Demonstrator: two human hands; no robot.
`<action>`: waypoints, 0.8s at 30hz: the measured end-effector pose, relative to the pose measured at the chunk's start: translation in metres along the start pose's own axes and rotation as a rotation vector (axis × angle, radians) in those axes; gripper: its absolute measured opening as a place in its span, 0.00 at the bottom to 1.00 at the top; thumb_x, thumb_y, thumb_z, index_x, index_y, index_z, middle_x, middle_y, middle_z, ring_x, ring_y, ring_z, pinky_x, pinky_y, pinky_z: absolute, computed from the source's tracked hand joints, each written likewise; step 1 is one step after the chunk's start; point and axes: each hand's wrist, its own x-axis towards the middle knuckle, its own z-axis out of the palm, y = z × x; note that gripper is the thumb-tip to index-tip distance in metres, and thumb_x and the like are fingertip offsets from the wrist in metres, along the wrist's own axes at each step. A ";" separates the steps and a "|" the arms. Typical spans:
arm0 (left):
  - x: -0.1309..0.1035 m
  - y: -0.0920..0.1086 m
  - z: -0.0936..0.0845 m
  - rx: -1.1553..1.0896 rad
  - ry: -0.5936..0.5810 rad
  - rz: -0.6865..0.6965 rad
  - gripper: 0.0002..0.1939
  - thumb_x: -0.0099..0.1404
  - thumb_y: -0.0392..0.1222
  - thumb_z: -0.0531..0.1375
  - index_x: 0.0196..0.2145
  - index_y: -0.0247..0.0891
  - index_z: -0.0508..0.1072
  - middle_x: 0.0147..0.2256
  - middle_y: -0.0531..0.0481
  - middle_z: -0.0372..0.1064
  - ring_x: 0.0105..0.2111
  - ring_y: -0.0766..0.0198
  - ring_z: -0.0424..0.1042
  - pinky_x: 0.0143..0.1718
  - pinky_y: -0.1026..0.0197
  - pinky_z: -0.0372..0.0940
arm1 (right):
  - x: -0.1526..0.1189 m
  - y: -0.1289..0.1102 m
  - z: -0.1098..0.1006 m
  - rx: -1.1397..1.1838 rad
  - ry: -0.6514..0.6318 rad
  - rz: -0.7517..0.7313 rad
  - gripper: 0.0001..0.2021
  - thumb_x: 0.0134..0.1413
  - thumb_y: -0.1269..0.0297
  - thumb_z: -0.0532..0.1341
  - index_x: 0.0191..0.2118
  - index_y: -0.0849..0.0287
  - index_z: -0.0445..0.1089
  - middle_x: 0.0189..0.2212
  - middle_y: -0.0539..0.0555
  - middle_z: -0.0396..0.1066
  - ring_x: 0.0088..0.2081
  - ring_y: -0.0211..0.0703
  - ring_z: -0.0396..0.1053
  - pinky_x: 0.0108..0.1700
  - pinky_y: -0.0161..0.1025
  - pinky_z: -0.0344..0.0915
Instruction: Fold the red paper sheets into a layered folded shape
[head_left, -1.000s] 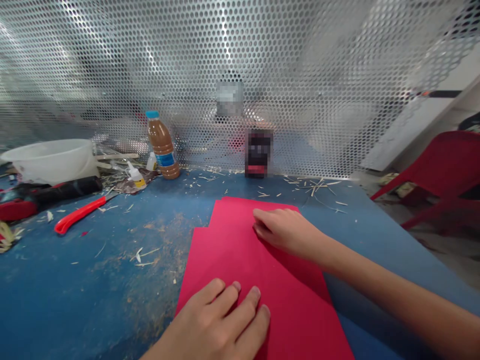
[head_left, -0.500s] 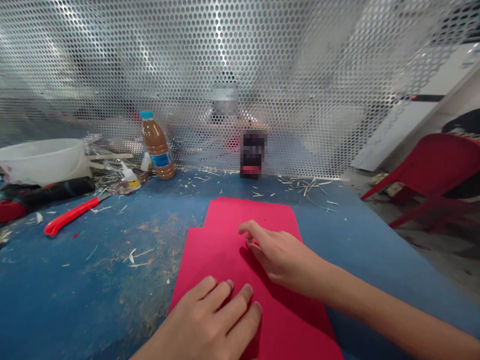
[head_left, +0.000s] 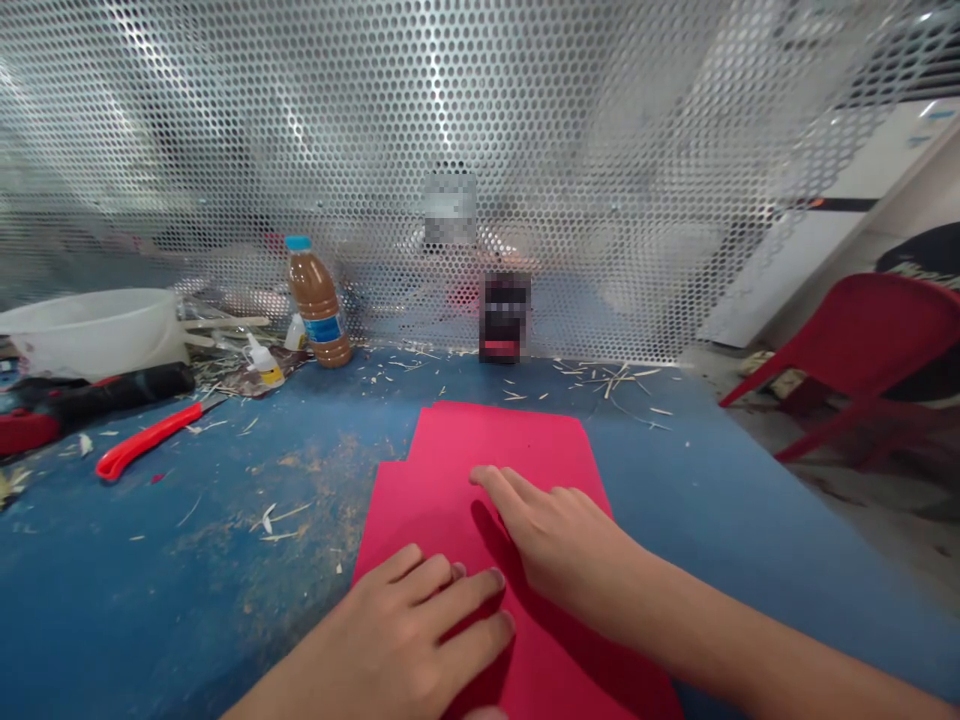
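Note:
Red sheets (head_left: pixel 502 440), apparently card or paper, lie stacked on the blue table, the upper one stepped in at its left side. My left hand (head_left: pixel 420 630) rests on the near part of the stack with its fingers apart, holding nothing. Over the middle of the red sheet, my right hand (head_left: pixel 562 540) is stretched out palm down, its index finger pointing to the left and its shadow falling beneath it. I see nothing in that hand. The right thumb is hidden from view.
A red-handled knife (head_left: pixel 150 440) lies at left near a black and red tool (head_left: pixel 124 393) and a white basin (head_left: pixel 97 325). A small glue bottle (head_left: pixel 264 362) and a brown-filled bottle (head_left: pixel 316 310) stand behind. Perforated metal (head_left: pixel 600 130) backs the blue table (head_left: pixel 225 590); a red chair (head_left: pixel 877 345) stands right.
My right hand has straightened its curled fingers and moved slightly left and nearer to me. My left hand has shifted slightly left on the sheet. The view has tilted a little.

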 end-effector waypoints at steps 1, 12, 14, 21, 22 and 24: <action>0.000 0.000 -0.001 -0.011 -0.007 -0.009 0.18 0.78 0.57 0.56 0.52 0.44 0.75 0.56 0.57 0.78 0.44 0.58 0.76 0.48 0.53 0.62 | -0.001 -0.002 0.000 -0.007 0.002 -0.001 0.38 0.50 0.87 0.52 0.69 0.66 0.53 0.59 0.66 0.72 0.36 0.48 0.78 0.29 0.42 0.57; -0.003 0.005 -0.001 -0.102 -0.061 -0.112 0.05 0.70 0.41 0.64 0.37 0.41 0.70 0.40 0.53 0.79 0.37 0.59 0.75 0.46 0.54 0.66 | -0.027 -0.023 0.004 0.002 -0.040 -0.043 0.33 0.54 0.84 0.54 0.67 0.64 0.54 0.59 0.66 0.73 0.40 0.52 0.79 0.28 0.42 0.58; -0.002 0.006 -0.005 -0.133 -0.098 -0.134 0.06 0.70 0.40 0.64 0.36 0.41 0.70 0.37 0.53 0.78 0.36 0.60 0.75 0.47 0.54 0.66 | -0.036 -0.026 0.010 -0.027 0.008 -0.091 0.35 0.52 0.82 0.55 0.67 0.66 0.52 0.60 0.67 0.73 0.40 0.53 0.79 0.28 0.43 0.58; 0.000 0.003 -0.009 -0.228 -0.115 -0.160 0.04 0.72 0.37 0.59 0.37 0.40 0.71 0.37 0.51 0.77 0.38 0.58 0.73 0.46 0.54 0.66 | -0.054 -0.036 0.012 -0.052 0.120 -0.104 0.31 0.51 0.78 0.57 0.61 0.62 0.55 0.48 0.60 0.80 0.23 0.46 0.75 0.20 0.43 0.46; -0.001 0.003 -0.009 -0.233 -0.119 -0.162 0.04 0.73 0.37 0.59 0.37 0.40 0.71 0.37 0.51 0.77 0.37 0.58 0.73 0.45 0.54 0.67 | -0.055 -0.037 0.011 -0.055 0.144 -0.117 0.29 0.52 0.76 0.58 0.61 0.61 0.55 0.46 0.58 0.80 0.21 0.45 0.74 0.19 0.44 0.43; -0.002 0.004 -0.008 -0.221 -0.122 -0.141 0.04 0.73 0.37 0.58 0.42 0.39 0.73 0.39 0.50 0.79 0.39 0.57 0.74 0.45 0.53 0.67 | -0.057 -0.040 0.010 -0.062 0.180 -0.130 0.26 0.56 0.73 0.60 0.59 0.60 0.56 0.41 0.55 0.81 0.17 0.44 0.71 0.17 0.45 0.39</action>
